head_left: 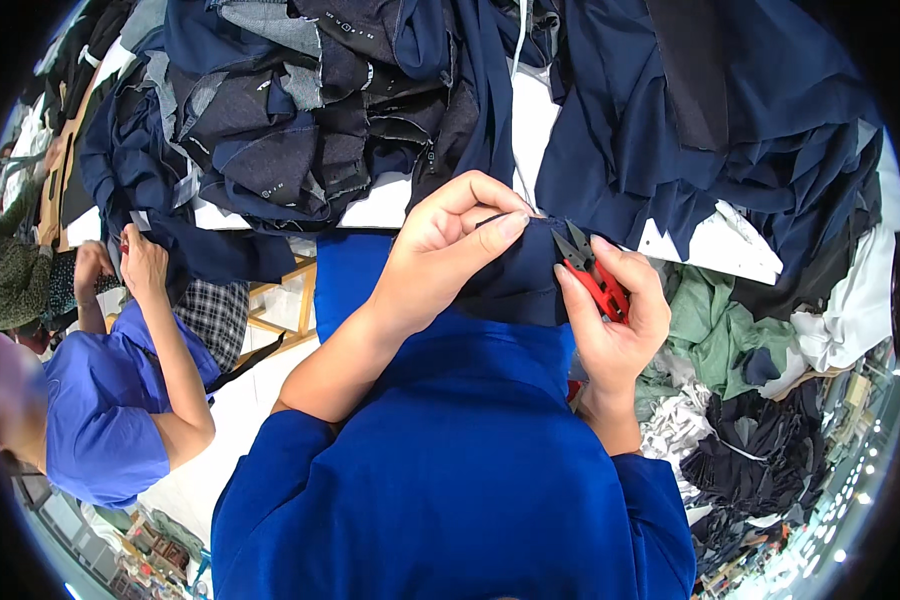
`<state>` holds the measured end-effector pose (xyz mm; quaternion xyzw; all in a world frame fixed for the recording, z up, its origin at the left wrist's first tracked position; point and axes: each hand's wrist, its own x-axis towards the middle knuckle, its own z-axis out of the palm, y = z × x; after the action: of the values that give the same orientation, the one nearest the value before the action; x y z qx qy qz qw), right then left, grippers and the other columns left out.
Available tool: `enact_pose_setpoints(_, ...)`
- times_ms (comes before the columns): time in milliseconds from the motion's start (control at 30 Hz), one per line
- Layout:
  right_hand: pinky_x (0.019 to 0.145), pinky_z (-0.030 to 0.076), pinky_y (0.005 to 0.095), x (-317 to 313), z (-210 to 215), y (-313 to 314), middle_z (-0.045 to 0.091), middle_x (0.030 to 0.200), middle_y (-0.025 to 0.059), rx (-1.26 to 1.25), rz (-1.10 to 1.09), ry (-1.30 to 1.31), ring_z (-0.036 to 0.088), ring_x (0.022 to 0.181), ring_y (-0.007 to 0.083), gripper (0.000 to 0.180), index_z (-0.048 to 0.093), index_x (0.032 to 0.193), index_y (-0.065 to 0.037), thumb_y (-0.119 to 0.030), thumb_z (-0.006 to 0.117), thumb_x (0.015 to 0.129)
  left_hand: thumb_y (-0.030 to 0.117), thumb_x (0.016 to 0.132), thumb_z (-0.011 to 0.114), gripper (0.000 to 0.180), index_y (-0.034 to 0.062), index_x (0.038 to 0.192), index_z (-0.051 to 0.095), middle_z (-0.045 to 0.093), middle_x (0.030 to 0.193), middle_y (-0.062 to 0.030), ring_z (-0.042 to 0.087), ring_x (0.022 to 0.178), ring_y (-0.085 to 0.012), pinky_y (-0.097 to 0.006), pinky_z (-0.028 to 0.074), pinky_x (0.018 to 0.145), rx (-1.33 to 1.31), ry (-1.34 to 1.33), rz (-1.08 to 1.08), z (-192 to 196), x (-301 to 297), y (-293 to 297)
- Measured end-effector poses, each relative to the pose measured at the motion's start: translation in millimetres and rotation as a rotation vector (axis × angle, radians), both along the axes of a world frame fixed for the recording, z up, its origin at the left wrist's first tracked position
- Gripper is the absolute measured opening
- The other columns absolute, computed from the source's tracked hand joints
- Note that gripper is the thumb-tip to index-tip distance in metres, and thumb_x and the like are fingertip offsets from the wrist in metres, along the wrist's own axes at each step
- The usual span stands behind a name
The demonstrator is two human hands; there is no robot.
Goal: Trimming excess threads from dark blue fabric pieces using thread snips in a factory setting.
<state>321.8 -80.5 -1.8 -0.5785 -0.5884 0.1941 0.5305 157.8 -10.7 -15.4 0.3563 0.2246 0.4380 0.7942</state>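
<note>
My left hand [453,245] pinches the edge of a navy cloth piece [515,285] between thumb and forefinger. The cloth hangs over the table's near edge above my lap. In my right hand [620,310] are red-handled thread snips [598,280], held between thumb and fingers. Their dark blades point up and left at the cloth's edge, just right of my left fingertips. Whether the blades are touching a thread is too small to tell. A thin white cord [518,70] runs down the table toward my left fingertips.
Dark navy garment pieces [280,140] heap on the white table [535,125], with more navy cloth [770,80] at right. Green cloth [725,320] and dark scraps [760,450] pile low at right. A co-worker in blue [110,400] works at left beside a wooden stool [290,300].
</note>
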Motion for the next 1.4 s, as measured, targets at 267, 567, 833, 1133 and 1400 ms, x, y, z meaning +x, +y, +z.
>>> enact_pose_setpoints(267, 0.067, 0.043, 0.0212, 0, 1, 1, 0.060, 0.083, 0.0092, 0.020, 0.004, -0.047, 0.054, 0.070, 0.0119, 0.035, 0.061, 0.098, 0.003, 0.007, 0.074, 0.066, 0.005, 0.090, 0.054, 0.010, 0.0001, 0.098, 0.054, 0.062, 0.096, -0.0064, 0.057, 0.087, -0.0065, -0.020, 0.046, 0.080, 0.004, 0.016, 0.022, -1, 2, -2)
enact_pose_setpoints(567, 0.057, 0.046, 0.0233, -3, -2, 6, 0.062, 0.076, 0.0120, 0.119, -0.039, -0.091, 0.060, 0.064, 0.0179, 0.032, 0.064, 0.095, 0.001, 0.006, 0.074, 0.065, 0.005, 0.090, 0.054, 0.009, 0.0005, 0.098, 0.054, 0.062, 0.095, -0.0056, 0.057, 0.087, -0.0054, -0.019, 0.045, 0.080, -0.025, 0.007, 0.030, 3, 4, -4)
enact_pose_setpoints(833, 0.057, 0.047, 0.0248, -1, -3, 11, 0.062, 0.076, 0.0122, 0.207, -0.071, -0.155, 0.060, 0.063, 0.0202, 0.032, 0.065, 0.094, -0.001, 0.007, 0.074, 0.064, 0.005, 0.090, 0.055, 0.009, 0.0015, 0.099, 0.053, 0.060, 0.097, -0.0044, 0.055, 0.089, -0.0043, -0.019, 0.043, 0.081, -0.081, -0.076, 0.024, 2, 10, -8)
enact_pose_setpoints(1133, 0.057, 0.045, 0.0260, 0, -7, 12, 0.061, 0.076, 0.0101, 0.261, -0.080, -0.296, 0.057, 0.064, 0.0196, 0.032, 0.065, 0.094, -0.003, 0.006, 0.073, 0.065, 0.005, 0.090, 0.055, 0.030, -0.0016, 0.119, 0.050, 0.064, 0.099, -0.0073, 0.058, 0.086, -0.0053, -0.018, 0.046, 0.076, -0.107, -0.027, 0.013, 12, 14, -11)
enact_pose_setpoints(1400, 0.049, 0.038, 0.0273, -1, -9, 15, 0.059, 0.071, 0.0039, 0.315, -0.105, -0.388, 0.048, 0.055, 0.0177, 0.027, 0.070, 0.087, -0.008, 0.003, 0.075, 0.062, 0.005, 0.090, 0.055, 0.022, -0.0019, 0.111, 0.055, 0.065, 0.094, -0.0053, 0.058, 0.083, -0.0036, -0.016, 0.045, 0.075, -0.123, 0.024, 0.052, -2, 13, -13)
